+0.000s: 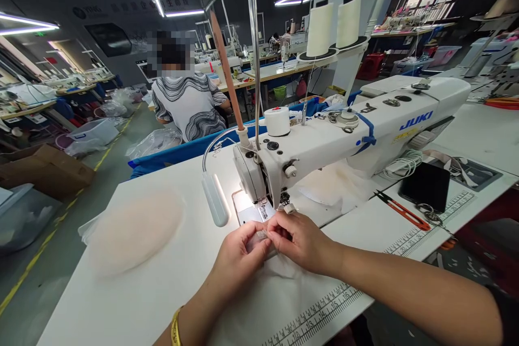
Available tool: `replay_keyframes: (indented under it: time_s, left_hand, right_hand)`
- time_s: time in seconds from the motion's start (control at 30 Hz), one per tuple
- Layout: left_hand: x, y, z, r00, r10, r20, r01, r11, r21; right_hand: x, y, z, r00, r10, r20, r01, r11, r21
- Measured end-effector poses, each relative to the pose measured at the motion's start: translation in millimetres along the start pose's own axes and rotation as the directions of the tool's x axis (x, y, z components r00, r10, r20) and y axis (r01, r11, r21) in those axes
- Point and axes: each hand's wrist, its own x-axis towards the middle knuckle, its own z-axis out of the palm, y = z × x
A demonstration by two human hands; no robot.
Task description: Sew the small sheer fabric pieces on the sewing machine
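Sheer cloth [286, 269]: held just in front of the presser foot [263, 211], mostly hidden by fingers, with a loose part draped over the bench [101, 303].
Left hand [239, 254]: thumb and fingers pinched on the cloth; a gold-coloured bangle [175, 327] is worn on that wrist.
Right hand [298, 235]: pinched on the same bit, fingertips pretty much meeting the left ones.
Cloth progress: mid-piece, at a guess, since the edge is being worked by fingers. Whether any stitches have been put in can't be seen, so what's left can't really be judged.
Other cloth: a pale rounded pile [138, 232] is laid out to the left, and more pale fabric [332, 189] is spread beside the machine arm. Done or waiting? Can't be told.
Sewing machine [316, 143]: "JUKI" is printed in blue; the smaller yellow marking below can't be read, sorry.
Ruler strip [320, 313]: set along the near edge, with 12 to 16 readable.
Bench, right side: orange snips [401, 211] and a dark phone [425, 186] are parked there.
Back wall sign [150, 5]: "YING" seems readable, plus Chinese characters too blurred to be sure of.
Co-worker [188, 100]: seated ahead, back turned, patterned top.
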Motion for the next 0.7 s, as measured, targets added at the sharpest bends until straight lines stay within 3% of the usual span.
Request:
replay_keyframes:
  time_s: [0.17, 0.27, 0.4, 0.5, 0.6, 0.7]
  left_hand:
    - [2, -3, 0.6, 0.998, -0.012, -0.057, 0.015, 0.999, 0.048]
    - [5, -10, 2.6, 0.994, 0.044, -0.096, -0.023, 0.977, 0.211]
    - [9, -20, 7.6, 0.958, 0.224, -0.177, -0.098, 0.841, 0.533]
    - [9, -23, 11.4, 0.883, 0.399, -0.246, -0.127, 0.708, 0.695]
    - [5, -22, 14.0, 0.818, 0.557, -0.140, -0.251, 0.565, 0.786]
    - [-1, -20, 14.9, 0.800, 0.600, -0.010, -0.376, 0.514, 0.771]
  right_hand:
    - [1, 1, -1, 0.999, 0.035, 0.012, -0.035, 0.999, 0.019]
    - [3, 2, 0, 0.999, 0.036, 0.014, -0.036, 0.999, -0.039]
    - [6, 6, 5, 0.998, 0.066, 0.026, -0.056, 0.959, -0.278]
    - [9, 9, 9, 0.995, 0.100, 0.003, -0.090, 0.904, -0.419]
    - [10, 11, 8, 0.995, 0.095, -0.014, -0.092, 0.899, -0.428]
    - [8, 14, 4, 0.997, 0.064, 0.034, -0.044, 0.909, -0.415]
